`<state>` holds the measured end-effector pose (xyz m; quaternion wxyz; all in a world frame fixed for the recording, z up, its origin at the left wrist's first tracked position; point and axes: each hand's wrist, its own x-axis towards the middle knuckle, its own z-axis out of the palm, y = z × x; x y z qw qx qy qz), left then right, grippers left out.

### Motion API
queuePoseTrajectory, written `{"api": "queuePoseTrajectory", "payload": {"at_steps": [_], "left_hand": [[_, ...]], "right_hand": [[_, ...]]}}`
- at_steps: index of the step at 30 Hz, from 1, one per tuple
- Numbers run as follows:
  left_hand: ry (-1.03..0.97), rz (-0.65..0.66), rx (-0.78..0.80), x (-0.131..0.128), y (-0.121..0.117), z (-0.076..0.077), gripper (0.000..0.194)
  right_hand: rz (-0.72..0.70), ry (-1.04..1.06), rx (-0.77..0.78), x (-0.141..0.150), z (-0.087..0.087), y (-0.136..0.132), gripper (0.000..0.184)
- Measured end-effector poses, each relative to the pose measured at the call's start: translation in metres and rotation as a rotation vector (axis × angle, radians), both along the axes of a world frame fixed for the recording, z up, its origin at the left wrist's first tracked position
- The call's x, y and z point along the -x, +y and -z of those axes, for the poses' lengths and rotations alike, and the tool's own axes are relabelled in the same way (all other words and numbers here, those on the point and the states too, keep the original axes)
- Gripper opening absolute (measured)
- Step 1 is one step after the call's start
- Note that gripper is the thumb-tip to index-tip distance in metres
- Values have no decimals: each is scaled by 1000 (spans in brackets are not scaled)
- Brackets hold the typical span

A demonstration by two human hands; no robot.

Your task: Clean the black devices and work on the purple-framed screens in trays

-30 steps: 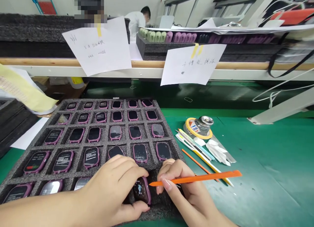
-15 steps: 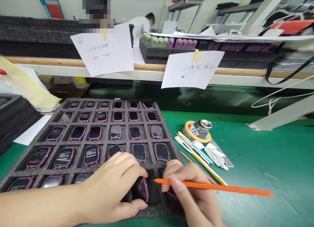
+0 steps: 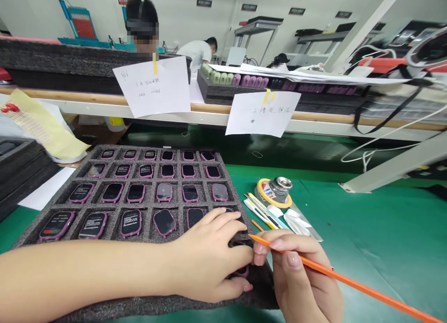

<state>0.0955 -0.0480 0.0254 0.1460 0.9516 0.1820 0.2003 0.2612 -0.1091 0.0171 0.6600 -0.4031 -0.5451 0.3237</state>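
Purple-framed smartwatches point(image 3: 164, 222) sit in the compartments of a dark grey foam tray point(image 3: 146, 305). My left hand point(image 3: 209, 253) reaches across the front right of the tray. Its thumb and index finger close around a smartwatch point(image 3: 243, 271) in the front right corner compartment; most of that watch is hidden by the hand. Held pen-like in my right hand point(image 3: 303, 271) is a thin orange stick point(image 3: 366, 289), its pointed end toward the left. Right-hand fingertips are beside my left index finger at the tray's right edge; I cannot tell whether they touch the watch.
Right of the tray lie a metal-topped bottle point(image 3: 281, 187) by a yellow tape roll point(image 3: 261, 192), several pens point(image 3: 260, 211) and crumpled white tissue point(image 3: 296, 221). Handwritten paper sheets point(image 3: 153, 87) hang from the shelf edge point(image 3: 206, 109). Other people sit beyond. A white post point(image 3: 391, 167) slants at right.
My left hand has moved right, from one front-row watch to the corner one. My right hand has shifted right, and the orange stick now slopes down to the right. The view has tilted up slightly.
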Motion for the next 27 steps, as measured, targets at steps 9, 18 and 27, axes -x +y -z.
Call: {"api": "queuePoseTrajectory", "payload": {"at_steps": [9, 18, 27], "left_hand": [[-156, -51, 99, 11, 0, 7, 26], [-81, -118, 186, 8, -2, 2, 38], [-39, -149, 217, 6, -2, 1, 39]], "right_hand": [[-43, 70, 76, -9, 26, 16, 25], [-34, -71, 153, -9, 31, 14, 31], [2, -199, 136, -10, 31, 15, 31]]}}
